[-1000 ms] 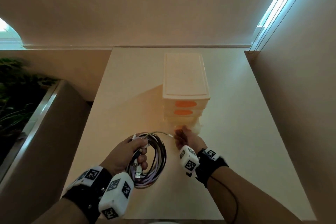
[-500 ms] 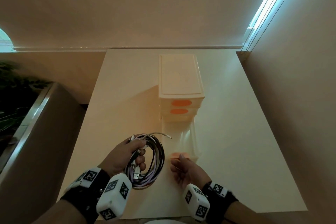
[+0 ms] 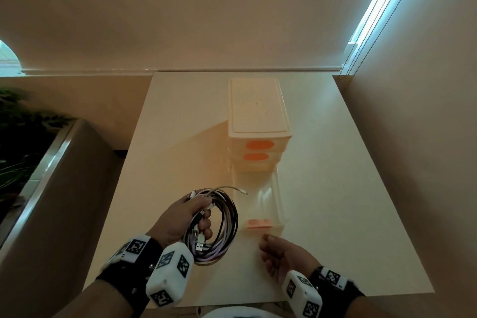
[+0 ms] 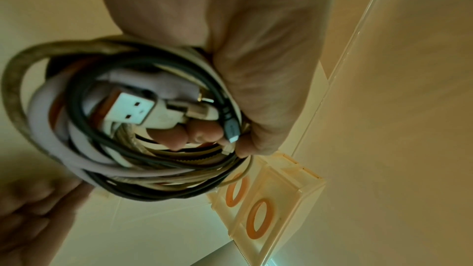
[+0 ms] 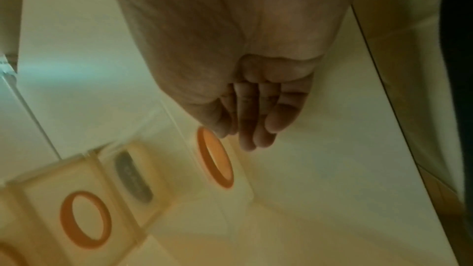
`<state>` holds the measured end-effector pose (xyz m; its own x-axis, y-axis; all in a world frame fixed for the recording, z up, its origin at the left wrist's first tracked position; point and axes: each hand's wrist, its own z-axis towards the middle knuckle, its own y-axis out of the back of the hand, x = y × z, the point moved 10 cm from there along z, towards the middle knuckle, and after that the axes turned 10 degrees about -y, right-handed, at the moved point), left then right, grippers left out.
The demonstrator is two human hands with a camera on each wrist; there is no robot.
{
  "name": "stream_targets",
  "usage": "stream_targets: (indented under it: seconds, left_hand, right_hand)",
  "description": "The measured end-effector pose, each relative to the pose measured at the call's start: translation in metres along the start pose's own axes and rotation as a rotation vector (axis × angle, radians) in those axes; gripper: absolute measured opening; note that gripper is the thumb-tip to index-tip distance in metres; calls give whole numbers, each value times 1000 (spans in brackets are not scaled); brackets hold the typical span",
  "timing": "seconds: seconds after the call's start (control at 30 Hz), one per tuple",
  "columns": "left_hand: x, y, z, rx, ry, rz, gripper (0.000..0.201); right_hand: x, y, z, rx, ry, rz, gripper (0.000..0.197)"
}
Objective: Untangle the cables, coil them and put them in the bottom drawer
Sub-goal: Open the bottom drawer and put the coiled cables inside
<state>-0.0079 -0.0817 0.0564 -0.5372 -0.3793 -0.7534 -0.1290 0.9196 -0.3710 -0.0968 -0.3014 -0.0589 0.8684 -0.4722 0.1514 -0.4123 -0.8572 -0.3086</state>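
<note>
My left hand grips a coiled bundle of cables, black, white and lilac, with a USB plug showing inside the loop. The bundle hangs just left of the bottom drawer, which is pulled far out of the cream drawer unit and looks empty. Its orange ring handle faces me. My right hand hovers just in front of that handle, fingers relaxed and holding nothing.
The drawer unit stands on a pale table, its two upper drawers pushed in. A wall runs along the table's right side. A planter box with green plants sits off the table's left edge.
My right hand pulled the bottom drawer out toward me, then let go of the handle and drew back. The left hand kept holding the cable bundle in place.
</note>
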Motion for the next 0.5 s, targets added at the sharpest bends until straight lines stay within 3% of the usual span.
stream_targets:
  seconds: [0.1,0.17,0.27,0.33,0.43,0.5]
  left_hand:
    - [5,3,6,2,17,-3,9]
    - [8,4,13,8,26,3,7]
    - [15,-2,22,2,32,16,6]
    - [20,-12,28,-8,34,12,6]
    - [26,-34,38,1,39,23,7]
    - [29,-44,46,-2,43,33,8]
  right_hand:
    - [4,36,-10,-86,-88,-87,31]
    - [26,66,-23,-221,-21,-145,37]
    - [83,90,-51,-430,293,-332,19]
    - [123,76,-74,-475,537,-457,13]
    - [168,15,-103,-435,831,-828,12]
    - [179,-26,-107,-344,927,-1057,30]
